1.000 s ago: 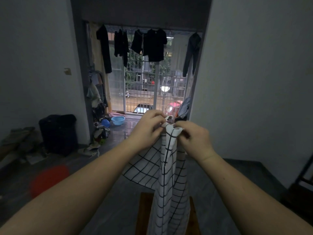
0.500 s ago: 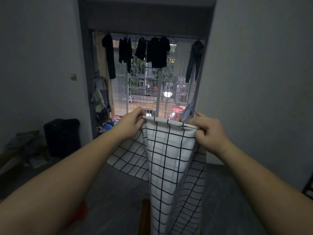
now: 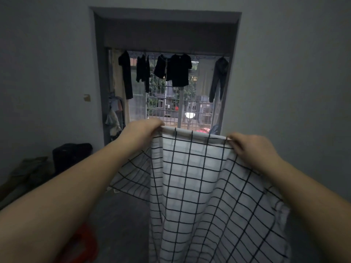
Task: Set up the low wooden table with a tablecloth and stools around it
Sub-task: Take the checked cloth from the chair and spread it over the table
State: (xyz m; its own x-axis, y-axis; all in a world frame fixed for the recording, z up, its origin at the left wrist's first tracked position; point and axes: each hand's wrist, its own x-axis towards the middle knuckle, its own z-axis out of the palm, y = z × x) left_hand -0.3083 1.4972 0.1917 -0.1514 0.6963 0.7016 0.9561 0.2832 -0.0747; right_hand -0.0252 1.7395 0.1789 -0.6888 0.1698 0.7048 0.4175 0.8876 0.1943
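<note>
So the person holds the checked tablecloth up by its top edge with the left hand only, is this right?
No, with both hands: the head view shows the left hand and the right hand each gripping the top edge of the checked tablecloth.

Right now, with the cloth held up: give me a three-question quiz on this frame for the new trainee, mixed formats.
1. True or false: the left hand and the right hand each pinch the top edge of the checked tablecloth.
2. Pick one. The tablecloth is: A) spread flat on a table; B) hanging in the air from both hands; C) lying in a heap on the floor.
3. Short answer: what colour is the T-shirt hanging beyond the doorway?
Key: 1 true; 2 B; 3 black.
</note>
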